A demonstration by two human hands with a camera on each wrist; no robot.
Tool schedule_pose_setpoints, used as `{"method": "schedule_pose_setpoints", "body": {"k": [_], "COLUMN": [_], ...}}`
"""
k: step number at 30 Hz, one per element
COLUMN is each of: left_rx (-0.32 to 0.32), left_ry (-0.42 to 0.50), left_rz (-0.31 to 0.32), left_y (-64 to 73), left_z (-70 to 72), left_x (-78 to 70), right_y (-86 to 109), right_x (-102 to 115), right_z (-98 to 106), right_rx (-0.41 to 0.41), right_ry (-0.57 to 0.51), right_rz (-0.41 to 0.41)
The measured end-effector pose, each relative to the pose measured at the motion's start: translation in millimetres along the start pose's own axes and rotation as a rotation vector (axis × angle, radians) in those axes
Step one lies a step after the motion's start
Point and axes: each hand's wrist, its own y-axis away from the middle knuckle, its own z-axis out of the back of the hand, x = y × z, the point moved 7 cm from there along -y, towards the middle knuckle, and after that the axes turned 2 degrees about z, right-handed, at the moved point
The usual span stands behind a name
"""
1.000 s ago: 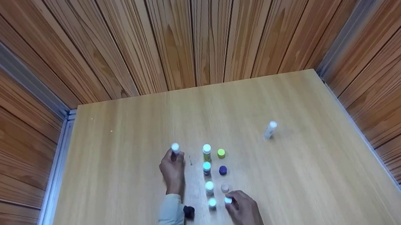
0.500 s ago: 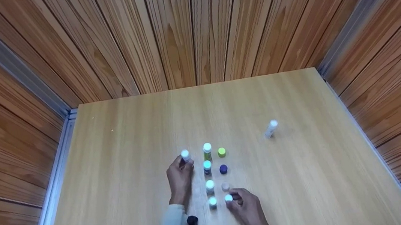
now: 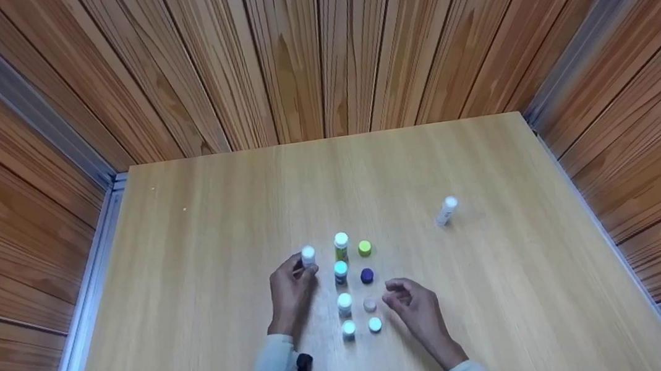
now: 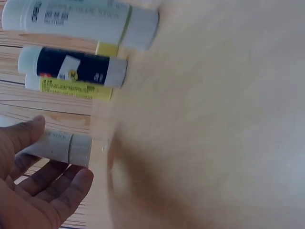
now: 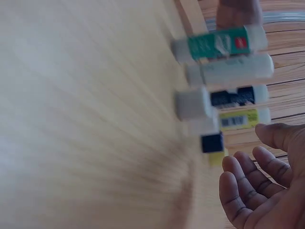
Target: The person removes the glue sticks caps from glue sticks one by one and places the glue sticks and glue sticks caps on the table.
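Observation:
In the head view my left hand holds a white glue stick upright, left of a row of several glue sticks. The left wrist view shows thumb and fingers around this glue stick. The row runs from a yellow glue stick through a dark blue one and a white one to a green one. Caps stand beside them: yellow-green, dark blue, pale and white. My right hand, fingers loosely bent and holding nothing, hovers right of the caps.
Another white glue stick stands apart at the right on the wooden table. Wood-plank walls enclose the back and both sides. Dark wrist devices show at both sleeves.
My right hand has let go of the white cap and moved up and right, away from it. My left hand has carried its glue stick right, closer to the row.

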Motion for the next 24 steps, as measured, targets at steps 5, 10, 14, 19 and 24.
{"method": "schedule_pose_setpoints", "body": {"k": [5, 10, 14, 19, 24], "left_rx": [0.004, 0.011, 0.006, -0.02, -0.026], "left_ry": [-0.017, -0.042, -0.087, -0.156, -0.202], "left_rz": [-0.078, -0.092, -0.107, -0.183, -0.228], "left_y": [-3.1, -3.4, -3.2, -0.5, 3.1], "left_z": [7.4, 8.8, 9.2, 13.6, 16.4], "left_x": [-6.5, -13.1, -21.6, -39.0, -57.1], "right_y": [-20.6, -36.9, -47.6, -59.0, -66.2], "right_x": [16.6, 40.7, 59.2, 80.2, 96.7], "right_z": [10.8, 12.5, 10.3, 6.6, 2.3], "right_rx": [-0.005, 0.012, 0.019, 0.021, 0.042], "right_ry": [0.021, 0.044, 0.049, 0.0, -0.014], "right_rz": [0.075, 0.151, 0.192, 0.265, 0.285]}}
